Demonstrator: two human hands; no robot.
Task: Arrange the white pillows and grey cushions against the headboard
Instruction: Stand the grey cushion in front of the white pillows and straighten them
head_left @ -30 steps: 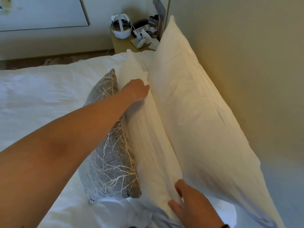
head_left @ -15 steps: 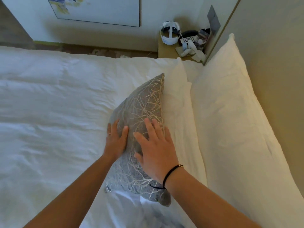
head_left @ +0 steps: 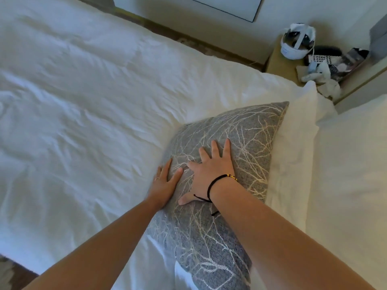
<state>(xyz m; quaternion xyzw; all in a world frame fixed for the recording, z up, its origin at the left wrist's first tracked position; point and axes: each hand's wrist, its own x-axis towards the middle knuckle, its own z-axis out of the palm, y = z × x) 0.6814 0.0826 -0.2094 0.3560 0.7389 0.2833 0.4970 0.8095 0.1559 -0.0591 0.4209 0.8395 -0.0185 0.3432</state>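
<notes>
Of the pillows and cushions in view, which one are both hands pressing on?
The grey cushion with the pale branch pattern: left hand and right hand lie flat on it. The plain white pillows behind it go untouched.

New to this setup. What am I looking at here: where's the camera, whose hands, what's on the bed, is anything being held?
There is no robot. A person wears one wide-angle camera on the head, looking forward and down, so both forearms enter from the bottom of the picture. The left hand and right hand lie flat and open on a grey cushion with a pale branch pattern; they press it and grip nothing. The cushion leans against a white pillow, with a second white pillow behind that one. All of this rests on a bed with a white duvet. At top right is a bedside table holding a white headset and small clutter.
</notes>
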